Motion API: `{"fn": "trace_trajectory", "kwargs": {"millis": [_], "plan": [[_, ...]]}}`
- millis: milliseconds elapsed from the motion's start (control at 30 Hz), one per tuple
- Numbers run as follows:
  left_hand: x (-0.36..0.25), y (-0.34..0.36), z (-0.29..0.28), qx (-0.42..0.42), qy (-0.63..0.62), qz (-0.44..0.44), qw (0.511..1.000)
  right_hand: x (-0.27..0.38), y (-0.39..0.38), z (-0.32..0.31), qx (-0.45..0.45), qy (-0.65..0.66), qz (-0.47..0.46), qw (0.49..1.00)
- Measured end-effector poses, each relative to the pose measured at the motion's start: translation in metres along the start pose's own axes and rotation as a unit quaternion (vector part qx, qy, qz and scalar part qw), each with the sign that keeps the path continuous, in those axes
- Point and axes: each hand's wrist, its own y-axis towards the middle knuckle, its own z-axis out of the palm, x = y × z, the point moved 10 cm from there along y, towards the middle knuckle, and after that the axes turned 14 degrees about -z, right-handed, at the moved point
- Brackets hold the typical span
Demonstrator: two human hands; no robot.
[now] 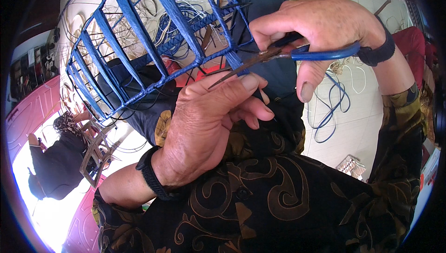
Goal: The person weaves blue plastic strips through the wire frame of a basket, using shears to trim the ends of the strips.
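My right hand (325,25) grips scissors (325,55) with blue handles and dark, narrow blades, which point down-left across a short blue woven band (234,60) at the lower edge of a frame (137,32). The frame is a grid of thin bars wrapped in blue fibre, with wide slats, lying over my dark-clothed legs. My left hand (200,127) has its thumb and fingers closed around the lower end of that band, just under the blade tips. Part of what it holds is hidden by the fingers.
Loose blue cord (331,120) and pale strands lie on the tiled floor (325,146). At the far left a person in dark clothing (58,169) is beside a wooden frame (93,155), near pink carved panels (35,100) and a bright opening. A red cloth (406,44) is at the right.
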Motion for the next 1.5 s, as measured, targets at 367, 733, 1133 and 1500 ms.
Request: {"fn": "trace_trajectory", "kwargs": {"millis": [367,733,1133,1500], "plan": [[0.0,0.0,-0.001,0.008,-0.004,0.002,1.0,-0.006,0.004,0.001,0.05,0.031,0.003,0.998],[-0.002,0.0,-0.002,0.014,-0.011,0.006,1.0,-0.017,0.004,-0.005,0.024,-0.015,0.021,0.999],[-0.003,0.001,-0.003,0.008,0.001,0.006,1.0,-0.01,0.007,-0.004,0.006,0.033,0.004,0.999],[0.0,0.001,-0.003,0.002,0.003,0.0,1.0,-0.009,0.007,-0.004,0.02,-0.022,0.009,1.0]]}}
